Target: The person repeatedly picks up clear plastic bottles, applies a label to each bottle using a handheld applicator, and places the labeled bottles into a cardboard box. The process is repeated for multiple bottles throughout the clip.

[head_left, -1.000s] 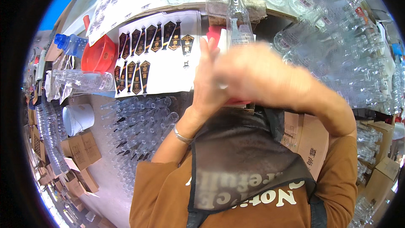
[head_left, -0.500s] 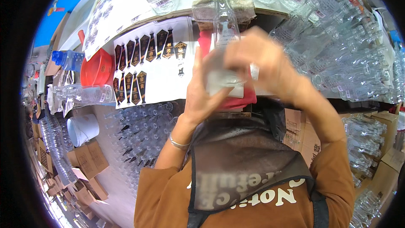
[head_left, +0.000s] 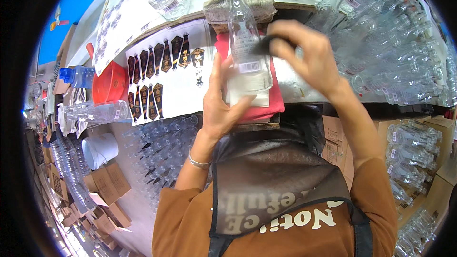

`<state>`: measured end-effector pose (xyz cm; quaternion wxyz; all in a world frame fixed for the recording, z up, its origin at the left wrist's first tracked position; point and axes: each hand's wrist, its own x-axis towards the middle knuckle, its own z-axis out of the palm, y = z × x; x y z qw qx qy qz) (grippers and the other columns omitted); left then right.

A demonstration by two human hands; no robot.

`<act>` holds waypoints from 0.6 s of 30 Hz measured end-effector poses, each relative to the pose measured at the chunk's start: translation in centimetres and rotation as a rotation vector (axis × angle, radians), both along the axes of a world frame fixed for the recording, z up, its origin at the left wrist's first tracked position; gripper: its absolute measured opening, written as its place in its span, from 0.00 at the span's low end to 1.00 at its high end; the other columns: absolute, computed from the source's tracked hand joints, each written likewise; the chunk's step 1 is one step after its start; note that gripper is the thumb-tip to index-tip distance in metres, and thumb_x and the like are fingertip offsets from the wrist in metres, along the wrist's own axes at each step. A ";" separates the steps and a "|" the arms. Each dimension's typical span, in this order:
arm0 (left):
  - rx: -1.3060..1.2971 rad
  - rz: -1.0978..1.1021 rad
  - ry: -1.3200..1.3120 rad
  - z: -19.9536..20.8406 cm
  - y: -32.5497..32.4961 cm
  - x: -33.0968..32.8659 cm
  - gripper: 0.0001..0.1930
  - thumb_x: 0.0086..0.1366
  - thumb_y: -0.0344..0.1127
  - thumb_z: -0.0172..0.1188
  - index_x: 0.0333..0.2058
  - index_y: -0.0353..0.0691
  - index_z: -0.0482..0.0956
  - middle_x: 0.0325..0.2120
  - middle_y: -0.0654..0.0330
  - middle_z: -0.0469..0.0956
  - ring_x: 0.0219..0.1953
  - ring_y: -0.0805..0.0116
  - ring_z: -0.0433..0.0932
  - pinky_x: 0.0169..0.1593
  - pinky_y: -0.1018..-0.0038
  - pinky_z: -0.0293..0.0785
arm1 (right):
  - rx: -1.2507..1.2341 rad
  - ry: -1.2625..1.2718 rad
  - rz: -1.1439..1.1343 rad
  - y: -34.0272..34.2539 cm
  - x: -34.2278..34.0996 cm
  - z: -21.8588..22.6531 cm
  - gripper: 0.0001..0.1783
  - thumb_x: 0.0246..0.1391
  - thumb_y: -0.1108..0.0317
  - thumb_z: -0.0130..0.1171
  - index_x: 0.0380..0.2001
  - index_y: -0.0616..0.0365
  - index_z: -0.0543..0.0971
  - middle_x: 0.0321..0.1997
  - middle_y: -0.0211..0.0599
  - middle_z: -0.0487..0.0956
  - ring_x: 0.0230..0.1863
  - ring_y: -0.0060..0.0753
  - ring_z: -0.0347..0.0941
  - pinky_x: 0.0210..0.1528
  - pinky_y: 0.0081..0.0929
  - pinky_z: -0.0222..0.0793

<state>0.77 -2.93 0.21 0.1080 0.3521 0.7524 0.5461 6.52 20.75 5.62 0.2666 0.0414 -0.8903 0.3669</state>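
A clear glass bottle lies on a red cloth with its neck resting over a folded, grimy cloth. Printed text and a barcode show on its upper side. My left hand grips the bottle near its base, fingers along the left side and thumb by the bottom. In my right hand, above the bottle's right side, is a small black object, smeared by motion, whose kind I cannot make out. To the left, a white sheet carries several dark tie-shaped labels.
Many clear bottles lie packed at right; others stand along the back. At left are a red plastic container, a blue-capped bottle, a lying glass bottle and a white bucket. Cartons lie on the floor.
My right hand has moved off the bottle to the right, and the black object in it now shows. More of the bottle's printed side is visible. My left hand stays at the base.
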 end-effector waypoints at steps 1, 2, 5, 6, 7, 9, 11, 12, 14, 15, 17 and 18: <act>0.001 0.004 0.020 0.2 0.2 0.2 0.53 0.54 0.25 0.69 0.73 0.32 0.44 0.64 0.44 0.67 0.60 0.56 0.73 0.64 0.65 0.68 | 0.076 0.115 -0.150 0.7 -1.8 0.2 0.12 0.55 0.72 0.65 0.43 0.62 0.82 0.39 0.44 0.84 0.38 0.38 0.83 0.42 0.29 0.77; 0.007 0.020 0.050 0.1 0.3 0.3 0.54 0.53 0.25 0.71 0.72 0.32 0.44 0.63 0.45 0.68 0.59 0.58 0.74 0.63 0.66 0.70 | 0.108 0.111 -0.047 0.2 -2.4 1.3 0.13 0.55 0.71 0.64 0.44 0.62 0.82 0.40 0.44 0.84 0.39 0.39 0.83 0.43 0.31 0.77; 0.007 0.060 0.035 0.6 0.8 0.7 0.55 0.52 0.26 0.73 0.72 0.31 0.44 0.62 0.46 0.69 0.58 0.59 0.74 0.61 0.66 0.71 | 0.341 0.002 0.233 -1.6 -4.0 4.2 0.13 0.56 0.69 0.62 0.44 0.62 0.81 0.39 0.47 0.83 0.40 0.47 0.81 0.45 0.37 0.76; -0.005 0.076 0.031 0.8 0.9 0.9 0.56 0.51 0.27 0.74 0.72 0.30 0.43 0.60 0.46 0.70 0.57 0.59 0.74 0.60 0.66 0.71 | 0.376 -0.051 0.163 -1.5 -5.1 4.0 0.12 0.56 0.68 0.62 0.43 0.62 0.81 0.38 0.46 0.83 0.40 0.48 0.80 0.44 0.38 0.76; -0.001 0.084 0.058 0.9 1.0 1.0 0.56 0.51 0.27 0.74 0.72 0.29 0.43 0.60 0.45 0.70 0.57 0.58 0.75 0.60 0.66 0.72 | 0.414 -0.101 0.088 -1.0 -6.6 4.0 0.12 0.56 0.68 0.61 0.42 0.61 0.81 0.37 0.46 0.82 0.40 0.49 0.80 0.44 0.39 0.75; 0.021 0.107 0.108 0.7 1.2 0.9 0.57 0.50 0.27 0.74 0.71 0.28 0.43 0.60 0.45 0.70 0.56 0.57 0.75 0.60 0.66 0.72 | 0.474 0.266 0.024 -1.0 -7.4 3.8 0.06 0.50 0.67 0.63 0.27 0.58 0.79 0.26 0.41 0.79 0.33 0.43 0.80 0.36 0.41 0.77; -0.005 0.118 0.133 0.0 0.9 0.8 0.57 0.50 0.29 0.75 0.71 0.29 0.44 0.62 0.43 0.67 0.60 0.54 0.73 0.62 0.64 0.69 | 0.560 0.221 0.147 -3.2 -4.9 2.4 0.05 0.47 0.67 0.63 0.26 0.56 0.79 0.27 0.39 0.79 0.34 0.41 0.80 0.36 0.39 0.77; -0.035 0.101 0.155 -0.2 0.4 0.7 0.56 0.51 0.30 0.75 0.71 0.30 0.45 0.65 0.42 0.63 0.63 0.52 0.70 0.65 0.63 0.67 | 0.589 0.201 0.307 -4.7 -3.2 1.8 0.04 0.45 0.68 0.62 0.26 0.53 0.79 0.28 0.35 0.79 0.34 0.40 0.80 0.36 0.37 0.78; -0.032 0.071 0.154 -0.1 0.4 0.6 0.54 0.52 0.33 0.76 0.71 0.31 0.48 0.69 0.40 0.58 0.69 0.50 0.63 0.69 0.62 0.62 | 0.427 -0.032 0.454 -4.9 -2.1 4.0 0.10 0.43 0.68 0.64 0.32 0.53 0.79 0.31 0.35 0.78 0.35 0.42 0.77 0.41 0.35 0.76; -0.039 0.112 0.090 0.3 0.6 0.9 0.56 0.52 0.32 0.75 0.72 0.32 0.45 0.69 0.41 0.57 0.68 0.52 0.64 0.69 0.62 0.61 | 0.438 -0.046 0.339 -3.7 -3.3 3.1 0.10 0.44 0.69 0.64 0.34 0.54 0.80 0.32 0.36 0.79 0.34 0.43 0.78 0.40 0.35 0.76; -0.007 0.060 -0.006 0.4 0.9 0.8 0.57 0.52 0.30 0.75 0.73 0.33 0.42 0.70 0.41 0.56 0.68 0.52 0.64 0.69 0.61 0.61 | 0.208 0.046 0.017 0.3 -5.6 3.8 0.10 0.49 0.74 0.62 0.37 0.58 0.82 0.38 0.39 0.82 0.37 0.43 0.79 0.42 0.35 0.76; 0.002 0.047 -0.001 0.4 0.7 0.8 0.57 0.53 0.30 0.73 0.73 0.33 0.41 0.70 0.41 0.56 0.68 0.51 0.64 0.70 0.61 0.60 | 0.219 0.124 0.048 1.0 -4.7 3.1 0.10 0.48 0.74 0.63 0.37 0.59 0.81 0.37 0.39 0.82 0.38 0.42 0.79 0.42 0.35 0.76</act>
